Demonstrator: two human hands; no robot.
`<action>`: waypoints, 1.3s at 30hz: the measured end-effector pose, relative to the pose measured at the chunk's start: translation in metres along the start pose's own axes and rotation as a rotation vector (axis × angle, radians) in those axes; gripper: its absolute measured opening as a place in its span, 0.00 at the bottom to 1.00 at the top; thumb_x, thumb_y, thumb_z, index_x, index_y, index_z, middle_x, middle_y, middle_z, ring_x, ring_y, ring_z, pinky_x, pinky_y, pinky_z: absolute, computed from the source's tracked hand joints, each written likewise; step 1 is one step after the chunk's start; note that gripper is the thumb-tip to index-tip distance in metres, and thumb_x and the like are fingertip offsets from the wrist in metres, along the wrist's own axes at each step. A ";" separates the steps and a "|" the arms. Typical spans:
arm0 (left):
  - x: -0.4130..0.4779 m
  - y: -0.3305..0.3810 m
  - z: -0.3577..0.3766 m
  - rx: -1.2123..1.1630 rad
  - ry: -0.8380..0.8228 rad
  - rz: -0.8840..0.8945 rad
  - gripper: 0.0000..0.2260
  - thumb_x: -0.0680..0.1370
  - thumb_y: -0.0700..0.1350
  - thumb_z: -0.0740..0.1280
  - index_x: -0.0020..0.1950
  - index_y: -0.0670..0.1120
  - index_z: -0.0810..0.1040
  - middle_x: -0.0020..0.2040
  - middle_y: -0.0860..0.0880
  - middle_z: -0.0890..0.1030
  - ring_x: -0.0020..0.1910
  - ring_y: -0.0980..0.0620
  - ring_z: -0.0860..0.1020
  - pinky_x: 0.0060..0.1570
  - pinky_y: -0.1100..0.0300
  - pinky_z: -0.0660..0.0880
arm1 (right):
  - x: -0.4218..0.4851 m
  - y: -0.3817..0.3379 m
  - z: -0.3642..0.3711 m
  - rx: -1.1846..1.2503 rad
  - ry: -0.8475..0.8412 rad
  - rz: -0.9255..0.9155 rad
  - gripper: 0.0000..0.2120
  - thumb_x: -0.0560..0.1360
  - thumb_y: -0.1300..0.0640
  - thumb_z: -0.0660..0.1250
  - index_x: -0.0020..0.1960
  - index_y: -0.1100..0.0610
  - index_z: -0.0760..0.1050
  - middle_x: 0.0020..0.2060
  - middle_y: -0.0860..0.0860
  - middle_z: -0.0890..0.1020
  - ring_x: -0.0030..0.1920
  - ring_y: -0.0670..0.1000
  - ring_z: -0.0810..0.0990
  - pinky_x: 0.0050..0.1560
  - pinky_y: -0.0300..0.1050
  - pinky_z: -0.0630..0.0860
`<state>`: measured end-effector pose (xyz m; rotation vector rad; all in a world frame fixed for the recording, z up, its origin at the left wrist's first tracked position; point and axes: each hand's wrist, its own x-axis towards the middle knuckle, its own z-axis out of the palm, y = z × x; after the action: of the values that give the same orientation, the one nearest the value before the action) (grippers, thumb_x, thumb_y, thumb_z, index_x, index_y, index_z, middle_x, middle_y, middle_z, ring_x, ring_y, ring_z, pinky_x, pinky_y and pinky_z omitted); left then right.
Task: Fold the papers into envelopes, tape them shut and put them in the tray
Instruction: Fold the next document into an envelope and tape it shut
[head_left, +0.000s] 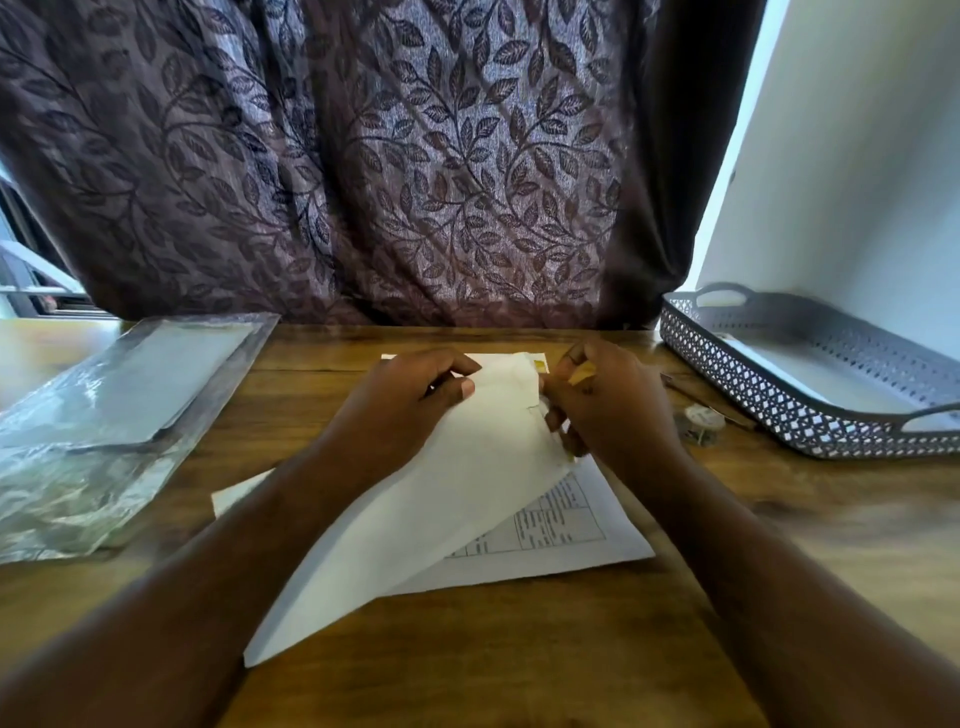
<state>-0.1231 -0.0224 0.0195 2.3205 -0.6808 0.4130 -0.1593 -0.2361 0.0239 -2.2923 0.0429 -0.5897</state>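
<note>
Held the folded white paper (431, 509) over the middle of the counter (519, 649), lifted at a slant, with its long fold running from the near-left toward the far-right and its near tip low toward the near edge. Gripped the far end of it with the left hand (410, 400), fingers (457, 364) curled over the far margin and the thumb laid flat on the upper face. Pinched the far-right corner with the right hand (608, 400), fingers bunched tight around the paper (a yellow scrap (582, 373) showed among them, too blurred to identify). Covered in part a printed sheet (571, 525) lying flat on the counter beneath, its ruled table visible just beside the right wrist. Left exposed, on the left side of the fold, one corner of a further white sheet (236, 496).

Showed at the far-right corner of the counter a grey perforated tray (753, 395), with white paper lying inside it. Showed a small tape roll (701, 421) on the counter between the right hand and the tray, near the tray's wall but apart from it. Showed along the left edge a clear plastic packet (119, 405), crumpled at its near end. Backed beyond the far edge by a dark leaf-patterned curtain (363, 156), and behind the tray by a white wall (857, 156).
</note>
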 end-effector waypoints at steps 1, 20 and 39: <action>0.000 -0.001 0.001 0.011 -0.002 -0.001 0.10 0.82 0.49 0.64 0.61 0.53 0.80 0.51 0.57 0.81 0.48 0.58 0.78 0.48 0.59 0.76 | 0.000 0.000 0.001 0.041 -0.025 -0.002 0.07 0.78 0.51 0.69 0.45 0.52 0.75 0.30 0.49 0.84 0.26 0.45 0.82 0.28 0.41 0.80; -0.006 0.008 -0.007 0.123 0.037 -0.051 0.08 0.82 0.51 0.63 0.58 0.55 0.80 0.46 0.58 0.80 0.44 0.57 0.78 0.44 0.58 0.76 | -0.004 -0.006 -0.010 0.476 -0.479 0.427 0.11 0.76 0.54 0.73 0.51 0.62 0.83 0.43 0.54 0.88 0.41 0.53 0.87 0.40 0.45 0.82; -0.008 0.008 -0.005 0.353 0.146 0.176 0.28 0.76 0.70 0.55 0.69 0.56 0.72 0.65 0.54 0.78 0.64 0.52 0.73 0.65 0.52 0.65 | -0.002 -0.016 -0.005 0.843 -0.587 0.518 0.14 0.81 0.58 0.63 0.64 0.63 0.77 0.54 0.61 0.85 0.57 0.61 0.84 0.54 0.58 0.82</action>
<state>-0.1342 -0.0214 0.0234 2.5318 -0.7945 0.8334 -0.1659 -0.2273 0.0373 -1.4541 0.0815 0.3103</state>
